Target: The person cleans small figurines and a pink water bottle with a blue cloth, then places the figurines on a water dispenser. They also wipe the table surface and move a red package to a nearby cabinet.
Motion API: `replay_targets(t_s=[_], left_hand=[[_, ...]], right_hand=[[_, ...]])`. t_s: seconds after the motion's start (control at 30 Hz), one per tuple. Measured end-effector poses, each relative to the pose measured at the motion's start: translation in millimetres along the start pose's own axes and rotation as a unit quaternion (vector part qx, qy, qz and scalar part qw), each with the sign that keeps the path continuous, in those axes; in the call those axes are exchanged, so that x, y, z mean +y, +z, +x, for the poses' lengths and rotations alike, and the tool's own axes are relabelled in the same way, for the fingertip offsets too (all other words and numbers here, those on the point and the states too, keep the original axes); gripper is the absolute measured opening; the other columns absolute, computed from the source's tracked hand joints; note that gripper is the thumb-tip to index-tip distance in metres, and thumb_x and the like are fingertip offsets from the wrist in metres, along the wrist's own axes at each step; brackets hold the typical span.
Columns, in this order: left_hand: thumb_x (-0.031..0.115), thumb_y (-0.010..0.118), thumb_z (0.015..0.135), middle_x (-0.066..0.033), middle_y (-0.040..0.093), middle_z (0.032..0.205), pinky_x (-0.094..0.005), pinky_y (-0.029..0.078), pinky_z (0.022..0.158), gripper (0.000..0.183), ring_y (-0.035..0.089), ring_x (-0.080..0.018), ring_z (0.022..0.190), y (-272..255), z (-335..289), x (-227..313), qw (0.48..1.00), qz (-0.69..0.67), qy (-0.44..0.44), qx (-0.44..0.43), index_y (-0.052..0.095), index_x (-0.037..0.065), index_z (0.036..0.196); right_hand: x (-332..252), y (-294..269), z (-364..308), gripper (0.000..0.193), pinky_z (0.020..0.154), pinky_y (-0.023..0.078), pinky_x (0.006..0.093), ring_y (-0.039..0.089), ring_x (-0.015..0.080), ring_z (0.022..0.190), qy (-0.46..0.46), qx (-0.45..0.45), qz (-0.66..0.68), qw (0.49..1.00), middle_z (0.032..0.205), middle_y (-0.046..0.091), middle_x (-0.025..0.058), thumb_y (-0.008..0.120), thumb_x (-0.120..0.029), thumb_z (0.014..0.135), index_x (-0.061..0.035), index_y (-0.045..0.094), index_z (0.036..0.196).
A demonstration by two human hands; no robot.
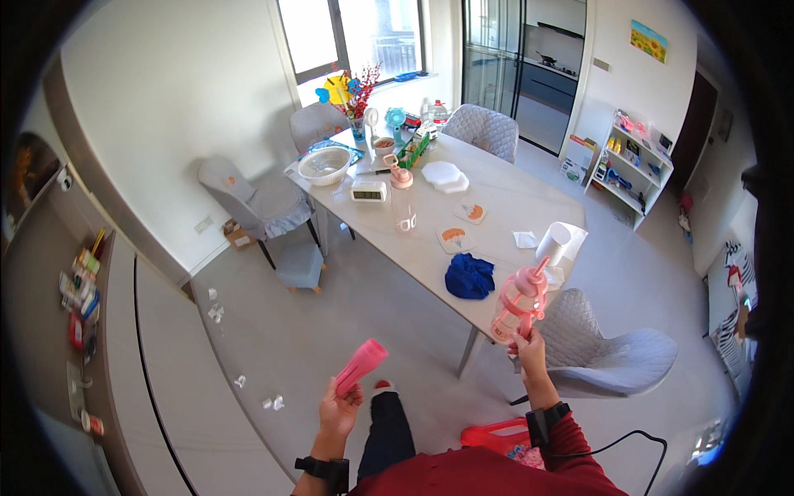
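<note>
My left hand (339, 410) is closed around the narrow end of a pink flashlight-shaped object (361, 366), its wider round end tilted up and away from me. This is held over the floor, apart from the table. In my right hand (531, 351) is a clear water bottle (519, 302) with a pink lid, straw and carrying loop; the fingers grip it low down, near the table's front corner. Close to the bottle, a crumpled blue cloth (470, 275) lies on the table edge. A white paper roll (554, 243) rests behind the bottle.
The table (521, 198) also bears a clear bottle with a pink lid (404, 202), a clock (368, 192), a white basket (324, 167) and coasters (455, 240). A grey chair (612, 351) stands at right, a stool (299, 266) at left. Paper scraps (216, 313) litter the floor.
</note>
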State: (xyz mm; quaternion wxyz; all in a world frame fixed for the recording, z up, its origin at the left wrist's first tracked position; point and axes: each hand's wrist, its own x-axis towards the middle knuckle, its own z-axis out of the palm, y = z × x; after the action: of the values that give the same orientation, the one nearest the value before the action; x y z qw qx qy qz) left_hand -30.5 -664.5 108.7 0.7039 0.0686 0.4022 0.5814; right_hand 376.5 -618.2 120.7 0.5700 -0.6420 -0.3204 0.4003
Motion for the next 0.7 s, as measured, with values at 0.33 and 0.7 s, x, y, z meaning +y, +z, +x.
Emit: replay_targets(t_s=[0.33, 0.7], left_hand=[[0.028, 0.049, 0.096, -0.0101, 0.062, 0.080, -0.0313, 0.047, 0.062, 0.026, 0.057, -0.0186, 0.062, 127.1, 221.0, 72.7, 0.976, 0.160, -0.072, -0.128, 0.054, 0.004, 0.103], [0.032, 0.046, 0.097, -0.0098, 0.063, 0.080, -0.0319, 0.047, 0.061, 0.032, 0.057, -0.0195, 0.062, 226.9, 277.5, 23.9, 0.946, 0.194, -0.177, -0.189, 0.058, 0.003, 0.104]], right_hand=[[-17.1, 66.1, 72.9, 0.019, 0.049, 0.048, 0.0236, 0.058, 0.0104, 0.058, 0.051, 0.189, -0.003, 0.981, 0.078, 0.057, 0.0041, 0.062, -0.011, 0.086, -0.0016, 0.055, 0.101], [-1.8, 40.1, 61.4, 0.020, 0.057, 0.048, 0.0262, 0.063, 0.0124, 0.062, 0.053, 0.187, -0.138, 0.971, 0.075, 0.065, 0.0064, 0.065, -0.015, 0.083, 0.0001, 0.062, 0.096]])
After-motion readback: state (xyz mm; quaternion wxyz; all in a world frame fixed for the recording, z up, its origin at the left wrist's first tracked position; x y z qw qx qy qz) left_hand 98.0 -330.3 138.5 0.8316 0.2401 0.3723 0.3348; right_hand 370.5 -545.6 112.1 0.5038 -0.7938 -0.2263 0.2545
